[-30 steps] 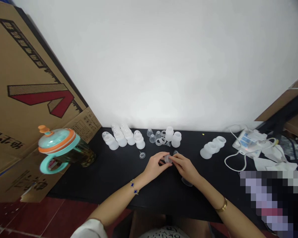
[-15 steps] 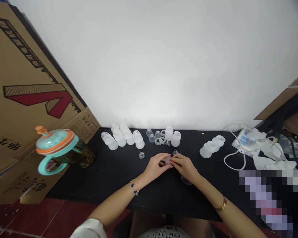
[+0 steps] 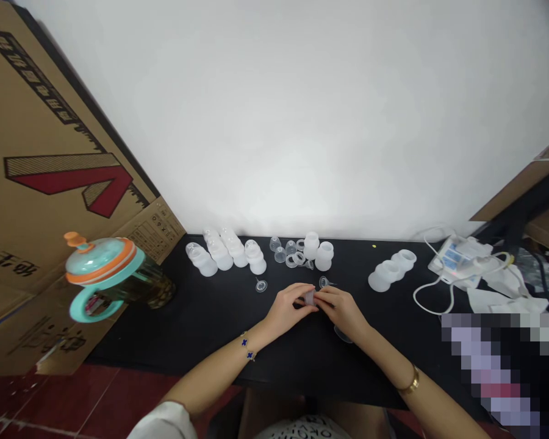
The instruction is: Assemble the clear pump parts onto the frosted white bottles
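Close together above the black table, my left hand (image 3: 289, 308) and my right hand (image 3: 345, 311) both grip a small translucent ribbed bottle collar (image 3: 309, 297). My left thumb and fingers curl round its left side, while the right fingertips pinch at its right edge. Whether a nipple sits inside it is hidden by the fingers. Just behind my right hand lies a clear nipple (image 3: 324, 281). A clear rounded piece (image 3: 343, 334) shows partly beneath that hand. Another nipple (image 3: 261, 285) rests left of my hands.
Several capped baby bottles (image 3: 202, 261) stand at the back left. Behind my hands are clear domed caps (image 3: 280, 255), loose collars (image 3: 298, 259) and open bottles (image 3: 323, 257). More open bottles (image 3: 380, 277) stand right, near a white cable (image 3: 432, 312). A large drinking jug (image 3: 103, 268) is at left.
Both hands keep their grip on the collar in nearly the same place. Only slight finger movement shows, and the objects on the table have not moved.
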`<state>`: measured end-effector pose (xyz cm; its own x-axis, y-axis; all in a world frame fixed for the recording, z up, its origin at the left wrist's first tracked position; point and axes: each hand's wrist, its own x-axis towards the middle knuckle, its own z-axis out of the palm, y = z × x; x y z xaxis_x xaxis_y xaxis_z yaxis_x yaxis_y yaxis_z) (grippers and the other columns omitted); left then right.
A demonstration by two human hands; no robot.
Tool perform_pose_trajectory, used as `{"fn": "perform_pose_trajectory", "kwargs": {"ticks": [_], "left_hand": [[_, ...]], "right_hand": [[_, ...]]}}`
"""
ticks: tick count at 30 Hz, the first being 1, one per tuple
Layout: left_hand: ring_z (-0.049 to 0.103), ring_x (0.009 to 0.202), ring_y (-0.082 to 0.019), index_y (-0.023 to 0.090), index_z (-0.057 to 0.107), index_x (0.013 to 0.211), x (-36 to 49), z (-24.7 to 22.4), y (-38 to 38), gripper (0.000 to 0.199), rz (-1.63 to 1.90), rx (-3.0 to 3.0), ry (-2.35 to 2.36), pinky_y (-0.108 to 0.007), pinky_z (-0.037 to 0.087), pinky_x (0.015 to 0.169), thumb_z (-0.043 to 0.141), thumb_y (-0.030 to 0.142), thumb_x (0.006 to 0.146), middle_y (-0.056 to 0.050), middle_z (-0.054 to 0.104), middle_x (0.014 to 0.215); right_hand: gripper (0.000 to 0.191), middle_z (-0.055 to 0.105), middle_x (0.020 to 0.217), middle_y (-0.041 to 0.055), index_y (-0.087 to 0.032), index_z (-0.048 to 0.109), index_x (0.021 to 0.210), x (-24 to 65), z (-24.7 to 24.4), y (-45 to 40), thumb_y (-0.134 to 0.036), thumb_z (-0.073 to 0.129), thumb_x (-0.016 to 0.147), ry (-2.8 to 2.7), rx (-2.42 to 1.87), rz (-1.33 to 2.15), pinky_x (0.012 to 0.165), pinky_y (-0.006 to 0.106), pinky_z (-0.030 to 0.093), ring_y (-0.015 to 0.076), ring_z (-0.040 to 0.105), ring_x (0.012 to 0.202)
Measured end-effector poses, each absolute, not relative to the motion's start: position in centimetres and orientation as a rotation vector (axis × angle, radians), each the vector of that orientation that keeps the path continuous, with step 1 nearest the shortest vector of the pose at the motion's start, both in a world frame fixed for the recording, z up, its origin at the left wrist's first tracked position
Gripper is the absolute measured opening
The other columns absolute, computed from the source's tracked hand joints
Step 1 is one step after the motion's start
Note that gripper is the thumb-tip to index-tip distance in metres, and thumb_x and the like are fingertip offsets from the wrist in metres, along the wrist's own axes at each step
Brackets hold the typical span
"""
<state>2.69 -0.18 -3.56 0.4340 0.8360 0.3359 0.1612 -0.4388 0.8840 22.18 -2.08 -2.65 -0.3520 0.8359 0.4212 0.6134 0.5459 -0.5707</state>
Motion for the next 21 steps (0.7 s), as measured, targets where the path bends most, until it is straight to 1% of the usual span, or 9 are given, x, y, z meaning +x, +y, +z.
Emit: {"fn": "perform_pose_trajectory", "kwargs": {"ticks": [13,21], "left_hand": [[0.070,0.102,-0.021,0.024,0.067,0.122,2.79,-3.72,-0.26,0.040,1.091,1.928,0.815,-0.036,0.066,0.083,0.073,0.037,0.085,-0.008,0.065,0.123],[0.069,0.102,-0.020,0.023,0.067,0.121,2.69,-3.59,-0.29,0.040,1.107,1.968,0.825,-0.033,0.066,0.080,0.074,0.035,0.084,-0.007,0.066,0.121]], "right_hand": [[0.024,0.073,0.088,0.0065,-0.022,0.074,0.094,22.00,-2.86,-2.52,-0.020,0.050,0.099,-2.057,-1.208,0.314,0.070,0.032,0.059,0.0205,0.071,0.076],[0.021,0.069,0.090,0.0065,-0.021,0.065,0.098,21.88,-2.54,-2.70,-0.015,0.045,0.099,-2.140,-1.173,0.262,0.072,0.032,0.056,0.0205,0.068,0.080]]}}
